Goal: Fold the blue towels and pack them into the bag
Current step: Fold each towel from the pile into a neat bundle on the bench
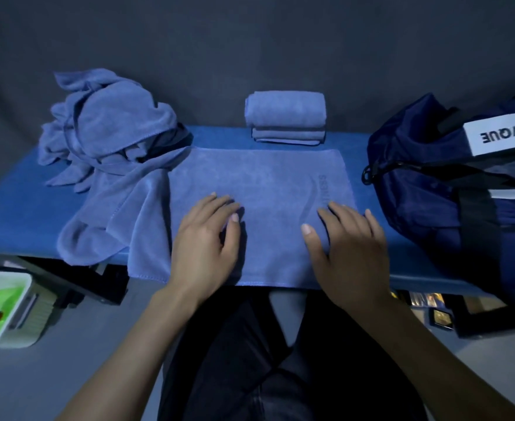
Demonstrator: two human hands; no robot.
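a: surface?
b: blue padded table (22, 214), dark grey wall behind, grey floor.
a: towel?
b: blue towel (268, 177) spread flat mid-table, faint logo at its right end, near edge hanging over the table front. left hand (204, 238) and right hand (346, 253) lie flat on it, fingers spread.
a: edges, room?
b: crumpled towel heap (110, 126) touching its left side, folded towels (286, 117) stacked just behind, navy bag (432, 189) right, bare table between.
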